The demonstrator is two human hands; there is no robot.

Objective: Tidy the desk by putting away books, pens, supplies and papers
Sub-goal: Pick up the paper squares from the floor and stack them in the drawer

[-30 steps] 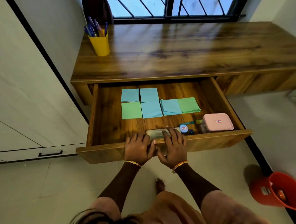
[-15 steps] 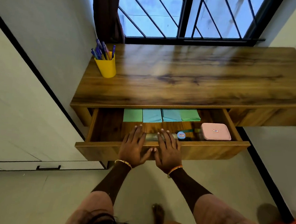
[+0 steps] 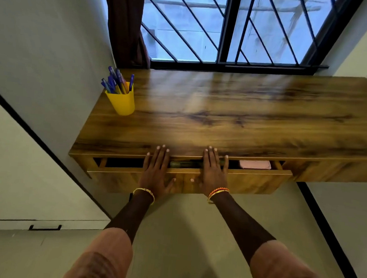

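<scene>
Both hands lie flat against the front of the wooden drawer [image 3: 251, 180], palms on its face and fingers straight and slightly spread, their tips reaching over the drawer's top edge onto the lip of the worktop [image 3: 233, 120]. The left hand [image 3: 156, 171] sits just left of the drawer's middle, the right hand [image 3: 212, 173] just right of it, with a bare strip of drawer front between the two thumbs. Neither hand grips anything.

The drawer stands open by only a narrow slot. Between the two sets of fingers a dull greenish object [image 3: 184, 164] shows in the gap — too shadowed to name. Just right of the right fingers the top of a pink case [image 3: 255, 164] peeks out, lying inside the drawer near its right end.

The worktop is a long slab of dark-grained, glossy wood, catching pale light from the barred window [image 3: 229, 27] beyond the fingertips. Far off to the left of the left fingers, near the back corner by the wall, a yellow cup [image 3: 121, 102] stands upright, holding a bunch of blue pens [image 3: 114, 83]. A dark curtain [image 3: 126, 24] hangs behind it. To the left of the arms runs a white cabinet [image 3: 34, 172] with a black handle low down — the floor [image 3: 182, 236] beneath is pale tile.
</scene>
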